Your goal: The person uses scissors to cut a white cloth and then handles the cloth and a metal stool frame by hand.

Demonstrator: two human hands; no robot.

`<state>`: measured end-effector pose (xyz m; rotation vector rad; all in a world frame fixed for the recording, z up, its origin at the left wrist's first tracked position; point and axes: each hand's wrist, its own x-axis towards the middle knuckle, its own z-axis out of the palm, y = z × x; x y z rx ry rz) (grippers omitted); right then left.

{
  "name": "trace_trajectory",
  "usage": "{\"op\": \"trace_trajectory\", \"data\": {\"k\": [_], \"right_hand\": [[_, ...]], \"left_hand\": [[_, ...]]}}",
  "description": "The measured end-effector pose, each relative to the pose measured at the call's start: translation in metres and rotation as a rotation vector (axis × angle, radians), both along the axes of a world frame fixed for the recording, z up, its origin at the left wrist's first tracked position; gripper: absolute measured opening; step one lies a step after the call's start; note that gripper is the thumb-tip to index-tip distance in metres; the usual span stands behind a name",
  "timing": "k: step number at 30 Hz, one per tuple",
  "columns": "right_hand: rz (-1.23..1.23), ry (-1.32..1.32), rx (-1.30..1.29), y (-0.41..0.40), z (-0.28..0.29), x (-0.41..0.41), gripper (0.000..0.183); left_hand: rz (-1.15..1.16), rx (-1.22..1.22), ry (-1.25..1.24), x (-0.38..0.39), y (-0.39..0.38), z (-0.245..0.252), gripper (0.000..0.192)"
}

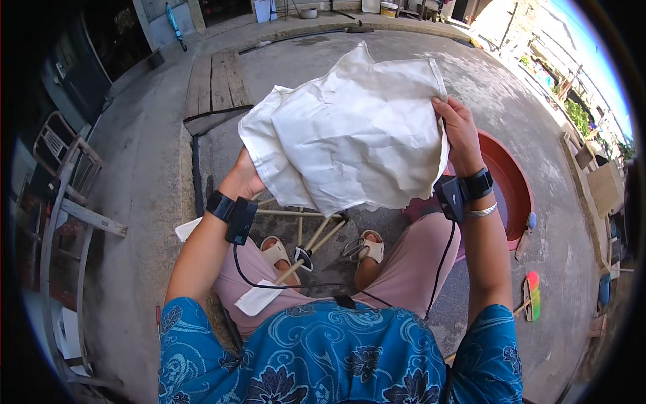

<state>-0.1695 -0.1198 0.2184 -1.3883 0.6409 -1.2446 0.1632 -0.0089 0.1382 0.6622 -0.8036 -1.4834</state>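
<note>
A wrinkled white cloth (pixel 348 131) with stitched hems is held up in front of me, loosely folded over at its left side. My right hand (pixel 459 126) pinches its right edge, thumb on top. At the lower left edge, my left hand (pixel 247 174) holds the cloth from underneath, its fingers hidden behind the fabric. Below the cloth, between my legs, stands a frame of beige tubes (pixel 318 237) with white end pieces (pixel 257 298); the cloth covers part of it. Both wrists wear black strapped devices with cables.
A reddish-brown plastic basin (pixel 509 187) sits on the concrete to the right, partly behind my right forearm. Near it lie a blue-ended brush (pixel 527 235) and a multicoloured brush head (pixel 531 295). Wooden boards (pixel 217 86) lie ahead left; a wooden chair (pixel 65 217) stands at far left.
</note>
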Motion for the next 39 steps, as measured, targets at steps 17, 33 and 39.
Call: {"op": "trace_trajectory", "data": {"k": [17, 33, 39], "right_hand": [[0.036, 0.272, 0.211, -0.044, -0.025, -0.017, 0.028], [0.301, 0.781, 0.184, -0.027, -0.072, -0.027, 0.034], [0.302, 0.584, -0.346, -0.001, -0.046, 0.014, 0.066]], "left_hand": [[0.304, -0.224, -0.358, 0.032, 0.007, 0.049, 0.019], [0.403, -0.572, -0.971, -0.001, -0.013, 0.113, 0.015], [0.281, -0.653, -1.116, -0.029, -0.034, 0.124, 0.015]]}}
